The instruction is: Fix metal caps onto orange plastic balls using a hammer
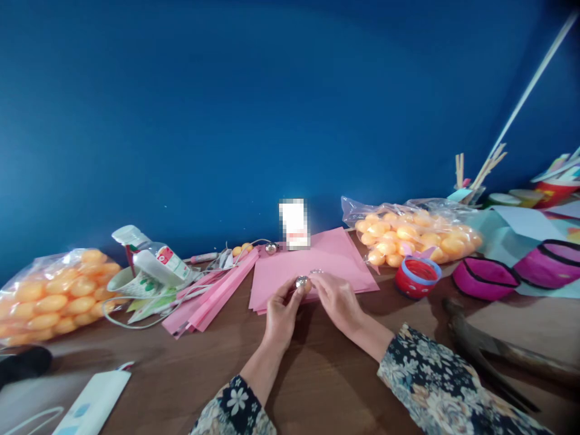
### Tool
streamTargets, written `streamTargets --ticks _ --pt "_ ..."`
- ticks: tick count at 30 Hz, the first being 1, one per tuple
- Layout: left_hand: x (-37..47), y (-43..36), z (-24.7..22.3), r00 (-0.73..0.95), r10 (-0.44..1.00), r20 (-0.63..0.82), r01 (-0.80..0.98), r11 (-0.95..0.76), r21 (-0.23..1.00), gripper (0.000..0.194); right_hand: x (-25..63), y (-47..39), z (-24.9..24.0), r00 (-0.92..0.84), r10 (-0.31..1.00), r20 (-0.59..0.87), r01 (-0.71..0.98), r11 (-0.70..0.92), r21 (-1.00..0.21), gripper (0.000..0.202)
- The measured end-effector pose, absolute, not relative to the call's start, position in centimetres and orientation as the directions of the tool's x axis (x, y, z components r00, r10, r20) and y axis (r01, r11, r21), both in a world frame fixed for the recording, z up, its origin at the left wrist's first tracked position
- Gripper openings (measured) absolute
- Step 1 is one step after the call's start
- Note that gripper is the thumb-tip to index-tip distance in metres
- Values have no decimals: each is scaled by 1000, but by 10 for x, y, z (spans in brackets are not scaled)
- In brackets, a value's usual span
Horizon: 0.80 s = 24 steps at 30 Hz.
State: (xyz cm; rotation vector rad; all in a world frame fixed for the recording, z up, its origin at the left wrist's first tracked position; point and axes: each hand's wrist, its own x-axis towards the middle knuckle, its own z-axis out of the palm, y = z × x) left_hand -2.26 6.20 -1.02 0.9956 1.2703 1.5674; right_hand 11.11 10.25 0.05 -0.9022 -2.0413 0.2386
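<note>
A small shiny silver ball (pixel 302 282) is pinched between the thumb and fingers of my left hand (pixel 281 311). Close beside it, my right hand (pixel 338 300) has its fingers bent together over the pink sheets; a bit of something clear or shiny shows at its fingertips, too small to make out. Both hands are above the near edge of the stacked pink paper (pixel 312 257). Behind the paper's left corner lies another silver ball (pixel 270 248).
Bags of orange balls lie at left (pixel 49 299) and right (pixel 408 235). Pink strips (pixel 217 296), a cable and a bottle (pixel 165 263) are on the left. A red cup (pixel 417 278), magenta pouches (pixel 484 278) and a dark curved tool (pixel 502 350) stand or lie right.
</note>
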Motion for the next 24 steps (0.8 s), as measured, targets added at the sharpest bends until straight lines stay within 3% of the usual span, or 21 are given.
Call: streamTargets --ticks 11,20,24 --pt "-22 64 -19 -309 950 45 -263 -131 956 50 111 100 2 -405 700 588 498 709 -500 22" --pt "-19 64 -15 -329 944 2 -330 -117 937 46 110 96 0 -450 654 608 560 737 -378 23" --pt "-18 64 -15 -349 937 -5 -343 -122 931 46 109 95 1 -444 660 605 561 732 -387 24"
